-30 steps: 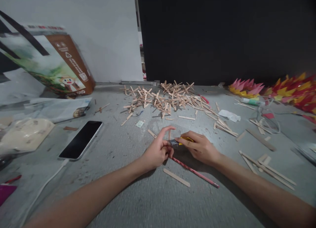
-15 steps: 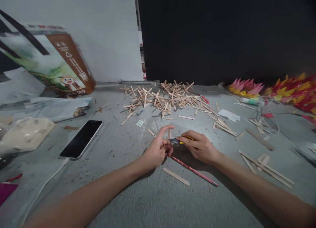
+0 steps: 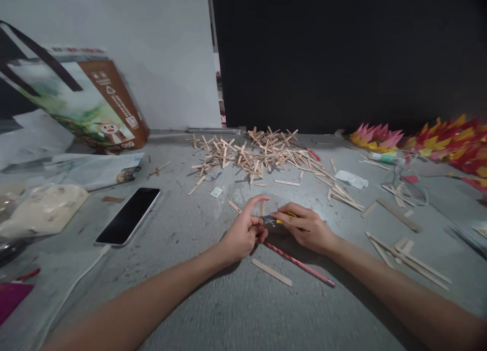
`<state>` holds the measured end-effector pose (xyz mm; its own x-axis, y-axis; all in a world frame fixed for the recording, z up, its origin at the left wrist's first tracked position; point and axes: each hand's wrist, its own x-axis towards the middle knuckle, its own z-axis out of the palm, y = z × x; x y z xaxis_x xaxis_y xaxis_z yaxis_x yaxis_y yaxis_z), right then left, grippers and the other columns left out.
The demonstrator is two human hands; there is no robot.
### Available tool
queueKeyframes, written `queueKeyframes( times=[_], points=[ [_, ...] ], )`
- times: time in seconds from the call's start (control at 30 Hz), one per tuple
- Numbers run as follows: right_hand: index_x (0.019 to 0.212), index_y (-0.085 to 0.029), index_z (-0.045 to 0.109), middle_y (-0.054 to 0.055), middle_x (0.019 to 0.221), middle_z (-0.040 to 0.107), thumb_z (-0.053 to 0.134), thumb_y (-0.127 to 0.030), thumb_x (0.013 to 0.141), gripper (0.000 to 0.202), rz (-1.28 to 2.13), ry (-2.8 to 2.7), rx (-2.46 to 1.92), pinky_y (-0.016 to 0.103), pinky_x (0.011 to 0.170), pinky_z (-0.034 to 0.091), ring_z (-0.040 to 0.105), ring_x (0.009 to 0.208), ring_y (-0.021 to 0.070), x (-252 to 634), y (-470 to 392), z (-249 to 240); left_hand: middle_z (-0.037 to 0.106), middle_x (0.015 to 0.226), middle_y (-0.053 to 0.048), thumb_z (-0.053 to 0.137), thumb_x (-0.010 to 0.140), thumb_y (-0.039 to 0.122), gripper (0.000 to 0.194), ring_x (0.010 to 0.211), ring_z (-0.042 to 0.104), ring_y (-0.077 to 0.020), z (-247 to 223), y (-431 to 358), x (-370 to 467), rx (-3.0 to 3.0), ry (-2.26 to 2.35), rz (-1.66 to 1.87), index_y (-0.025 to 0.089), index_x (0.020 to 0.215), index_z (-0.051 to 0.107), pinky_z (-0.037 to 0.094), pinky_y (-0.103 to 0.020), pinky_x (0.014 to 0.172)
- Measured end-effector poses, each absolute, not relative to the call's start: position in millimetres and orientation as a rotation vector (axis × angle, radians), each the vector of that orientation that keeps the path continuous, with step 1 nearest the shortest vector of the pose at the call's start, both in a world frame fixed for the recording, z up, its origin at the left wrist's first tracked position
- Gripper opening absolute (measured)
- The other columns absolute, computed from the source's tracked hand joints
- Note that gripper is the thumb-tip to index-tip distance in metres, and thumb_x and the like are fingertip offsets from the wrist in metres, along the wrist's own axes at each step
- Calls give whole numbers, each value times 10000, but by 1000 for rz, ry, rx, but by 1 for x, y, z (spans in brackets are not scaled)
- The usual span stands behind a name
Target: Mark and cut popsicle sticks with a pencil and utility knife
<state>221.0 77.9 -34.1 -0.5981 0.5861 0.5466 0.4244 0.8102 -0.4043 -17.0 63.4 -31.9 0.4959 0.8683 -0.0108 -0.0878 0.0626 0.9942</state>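
Note:
My left hand [image 3: 243, 233] is closed around a wooden craft stick [image 3: 262, 208], with the index finger arched above it. The stick's upper end sticks up past the fingers, while its lower part is hidden. From the other side, my right hand [image 3: 308, 228] grips a yellow utility knife [image 3: 270, 219]. Its blade reaches the stick close to the left fingertips. A red-and-pink patterned pencil [image 3: 299, 263] slants away below the hands. One loose craft stick [image 3: 271, 272] rests nearer to me, and another stick [image 3: 235, 207] lies partly behind the left hand.
A heap of crossed craft sticks [image 3: 243, 150] spreads along the back. More sticks [image 3: 409, 259] lie to the right, near red and yellow paper petals [image 3: 452, 143]. On the left are a charging phone [image 3: 129, 216], a paper bag [image 3: 102, 105] and a plastic-wrapped pack [image 3: 49, 209].
The view has shifted slightly, so the bag and phone sit a little lower and further right. Both hands keep nearly the same pose, with the knife blade still at the stick.

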Motion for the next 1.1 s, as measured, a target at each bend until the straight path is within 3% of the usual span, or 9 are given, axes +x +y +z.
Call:
queueKeyframes(
  times=[0.57, 0.7, 0.8, 1.0, 1.1],
  points=[
    [1426, -327, 639, 82, 1091, 719, 454, -115, 1060, 461, 238, -2357, -747, 299, 791, 577, 676, 935, 176, 222, 77, -36, 546, 621, 77, 479, 821, 52, 822, 526, 482, -93, -42, 65, -20, 1443, 819, 782, 265, 1600, 322, 350, -167, 533],
    [1417, -319, 654, 86, 1112, 717, 471, -135, 1062, 440, 278, -2342, -771, 301, 804, 583, 686, 953, 173, 223, 78, -38, 595, 646, 74, 511, 913, 114, 794, 484, 456, -84, -37, 65, -18, 1396, 811, 783, 275, 1633, 217, 351, -179, 521],
    [1412, -320, 661, 84, 1113, 721, 505, -138, 1052, 432, 292, -2318, -772, 302, 793, 581, 691, 941, 173, 224, 80, -38, 661, 720, 51, 564, 967, 190, 807, 514, 527, -89, -35, 64, -16, 1382, 846, 823, 282, 1641, 130, 413, -199, 564],
    [1359, -288, 687, 84, 1108, 736, 531, -158, 1052, 368, 350, -2123, -824, 295, 801, 567, 706, 915, 172, 224, 77, -35, 706, 1017, -50, 646, 971, 378, 489, 600, 665, -118, -38, 67, -15, 1325, 946, 937, 238, 1359, 385, 448, -218, 527],
    [1311, -251, 683, 86, 1082, 738, 536, -198, 1058, 297, 355, -2052, -911, 303, 811, 558, 713, 929, 188, 223, 76, -30, 646, 926, -4, 662, 944, 368, 362, 614, 687, -136, -39, 73, -18, 1349, 1019, 926, 219, 1222, 482, 448, -226, 534]
  ],
)
